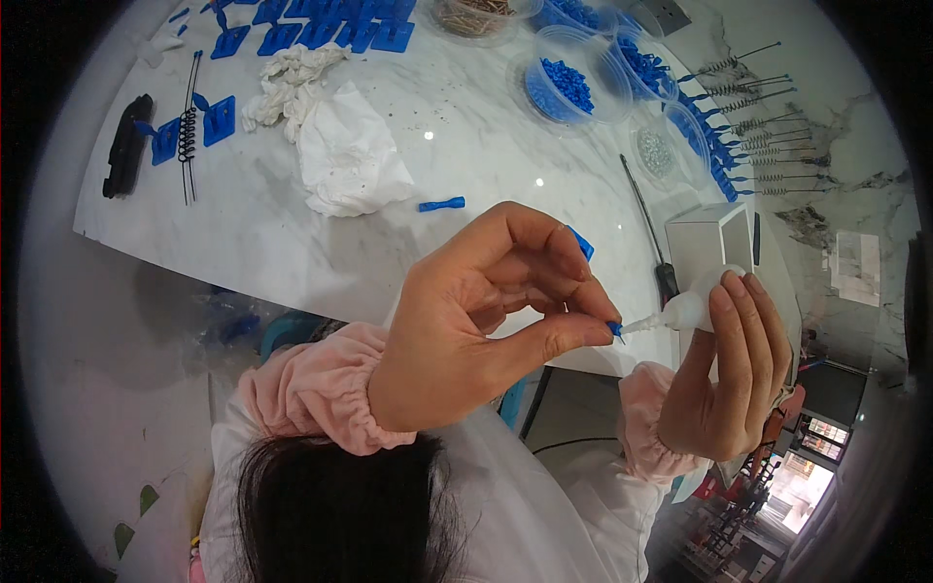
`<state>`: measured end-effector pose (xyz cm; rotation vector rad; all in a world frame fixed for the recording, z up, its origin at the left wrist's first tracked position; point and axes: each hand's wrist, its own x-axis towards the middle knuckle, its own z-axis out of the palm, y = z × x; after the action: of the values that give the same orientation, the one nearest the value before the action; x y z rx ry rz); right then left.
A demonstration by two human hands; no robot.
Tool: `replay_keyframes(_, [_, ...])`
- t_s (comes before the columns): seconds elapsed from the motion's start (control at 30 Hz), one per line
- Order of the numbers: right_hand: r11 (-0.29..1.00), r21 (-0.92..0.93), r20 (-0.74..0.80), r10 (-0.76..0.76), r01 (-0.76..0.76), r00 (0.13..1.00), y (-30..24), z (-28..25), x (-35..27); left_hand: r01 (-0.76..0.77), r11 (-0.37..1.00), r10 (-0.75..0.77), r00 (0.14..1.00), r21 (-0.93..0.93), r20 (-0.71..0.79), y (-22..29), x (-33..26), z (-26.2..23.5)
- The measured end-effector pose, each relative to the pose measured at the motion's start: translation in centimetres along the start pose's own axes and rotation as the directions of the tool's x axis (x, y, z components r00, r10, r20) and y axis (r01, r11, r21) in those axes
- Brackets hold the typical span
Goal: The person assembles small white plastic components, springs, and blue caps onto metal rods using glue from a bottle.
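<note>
Closest to the camera, dark hair (335, 510) and pink gathered cuffs (321, 394) fill the lower part of the view. The left hand (476, 321) is raised in front of the table edge, thumb and forefinger pinched on a tiny blue piece (616, 329), of which only the tip shows between the fingertips. The right hand (729, 374) is wrapped around a small white squeeze bottle (692, 306), fingers closed over its body, and the bottle's thin nozzle points left and touches the blue piece.

Just behind the hands, on the white marble table (253, 238), stand a white box (714, 243) and a thin black tool (649, 228) lying along the surface. A single blue part (442, 204) lies near crumpled white tissues (340, 146).

Further back on the left are a black block (126, 146) and flat blue plates (209, 121), one carrying a black spring on a rod. More blue plates (330, 34) sit at the far edge. To the far right are clear plastic tubs (569, 83) holding small blue pieces, and a row of thin rods with springs (753, 126) fanned out beside them.
</note>
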<state>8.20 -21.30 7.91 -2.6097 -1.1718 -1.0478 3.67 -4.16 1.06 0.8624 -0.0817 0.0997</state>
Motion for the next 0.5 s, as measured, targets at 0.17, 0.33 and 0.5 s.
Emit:
replay_keyframes(0.17, [0.998,-0.054,-0.004,-0.010,0.010,1.000,-0.11,0.02,-0.04,0.008,1.000,-0.008,1.000,-0.020,-0.005,0.05,0.00,0.11])
replay_keyframes(0.33, [0.999,-0.041,-0.032,-0.028,0.027,0.999,0.07,-0.07,-0.03,0.000,1.000,0.000,1.000,-0.013,0.010,-0.01,-0.07,-0.03])
replay_keyframes(0.5, [0.998,-0.059,0.009,-0.037,0.038,0.999,0.18,-0.39,0.02,0.004,1.000,-0.004,1.000,-0.028,0.000,0.06,-0.03,0.11])
